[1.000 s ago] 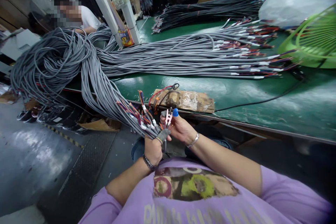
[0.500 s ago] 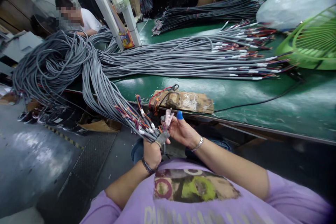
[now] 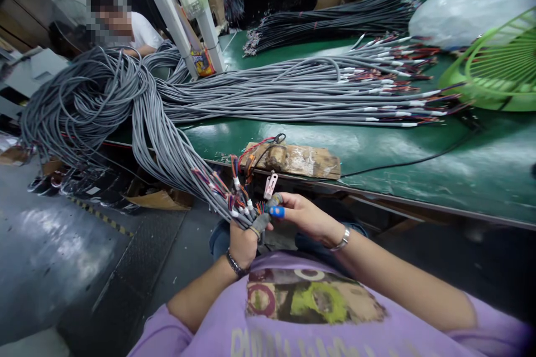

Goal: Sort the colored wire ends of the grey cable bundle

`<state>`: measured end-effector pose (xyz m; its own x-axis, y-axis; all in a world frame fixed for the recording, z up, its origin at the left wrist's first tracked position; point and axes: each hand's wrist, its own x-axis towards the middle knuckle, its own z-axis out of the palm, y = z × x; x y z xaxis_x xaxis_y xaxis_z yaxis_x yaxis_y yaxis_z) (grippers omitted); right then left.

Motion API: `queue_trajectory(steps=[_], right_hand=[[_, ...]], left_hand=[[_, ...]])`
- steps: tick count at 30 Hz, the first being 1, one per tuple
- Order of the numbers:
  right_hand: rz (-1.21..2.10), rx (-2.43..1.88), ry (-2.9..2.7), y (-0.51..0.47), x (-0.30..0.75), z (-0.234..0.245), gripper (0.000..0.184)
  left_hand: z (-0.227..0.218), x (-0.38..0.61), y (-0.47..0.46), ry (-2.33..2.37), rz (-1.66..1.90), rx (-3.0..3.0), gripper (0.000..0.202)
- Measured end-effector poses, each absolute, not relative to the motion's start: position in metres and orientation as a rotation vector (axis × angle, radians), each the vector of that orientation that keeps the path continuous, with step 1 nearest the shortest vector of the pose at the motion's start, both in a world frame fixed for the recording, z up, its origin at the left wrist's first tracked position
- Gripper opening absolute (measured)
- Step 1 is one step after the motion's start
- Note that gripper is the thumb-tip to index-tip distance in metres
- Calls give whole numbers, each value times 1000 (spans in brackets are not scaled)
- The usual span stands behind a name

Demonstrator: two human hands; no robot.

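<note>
My left hand (image 3: pixel 242 242) is closed round the ends of a bundle of grey cables (image 3: pixel 176 159) that droops off the bench edge; their coloured wire tips (image 3: pixel 234 192) fan out above my fist. My right hand (image 3: pixel 304 216), with blue and grey finger covers, pinches the stripped coloured wires (image 3: pixel 262 207) of one cable just right of my left fist. A small pink clip-like piece (image 3: pixel 271 185) stands just above my right fingertips, in front of the bench edge; whether a finger holds it I cannot tell.
The green bench (image 3: pixel 377 150) carries a long pile of grey cables (image 3: pixel 293 92), a darker bundle (image 3: pixel 335 17) behind, a wooden block (image 3: pixel 297 160) with wires, a black cord (image 3: pixel 419 162), a green fan guard (image 3: pixel 498 67) and a plastic bag (image 3: pixel 469 0). Another person (image 3: pixel 125 25) sits far left.
My right hand has dropped from beside the pink piece and turned its fingertips left onto the wire ends. The left hand keeps its grip on the bundle.
</note>
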<state>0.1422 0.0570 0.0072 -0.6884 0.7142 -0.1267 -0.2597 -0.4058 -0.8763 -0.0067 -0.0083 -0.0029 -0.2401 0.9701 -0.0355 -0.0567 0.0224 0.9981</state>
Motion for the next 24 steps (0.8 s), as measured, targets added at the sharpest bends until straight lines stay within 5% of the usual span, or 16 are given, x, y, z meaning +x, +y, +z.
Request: queue_trajectory(steps=[7,24], right_hand=[[2101,-616,-1371,59,140,7,28],[2256,-721,-684,82,133,-1,45]], left_hand=[[4,-14,-6,1275,1102,1183,19],[14,-6,1,1208,1384,889,21]])
